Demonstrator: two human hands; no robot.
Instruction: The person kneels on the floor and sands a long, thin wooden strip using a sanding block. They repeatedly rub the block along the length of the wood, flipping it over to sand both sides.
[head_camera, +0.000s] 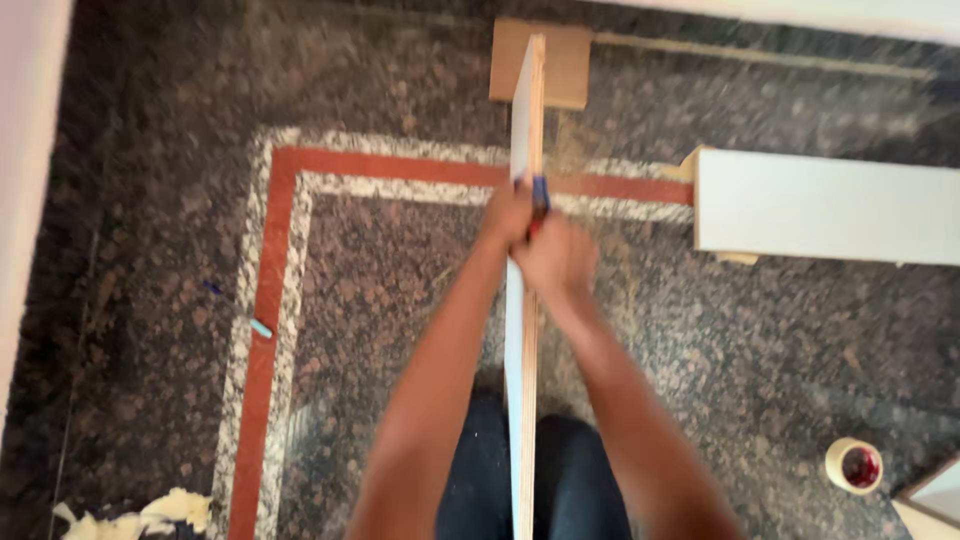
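A long white laminated board (524, 110) stands on its thin edge, running away from me between my knees. My left hand (507, 212) presses against the board's left face near the top edge. My right hand (556, 256) is closed around a small tool with a blue and red handle (540, 194), held on the board's plywood edge. The picture is blurred, so the tool's tip cannot be made out.
The floor is dark granite with a red and speckled inlay border (272, 300). A brown cardboard piece (565, 62) lies at the board's far end. Another white panel (825, 205) lies right. A tape roll (853, 465) sits lower right, pale scraps (140, 518) lower left.
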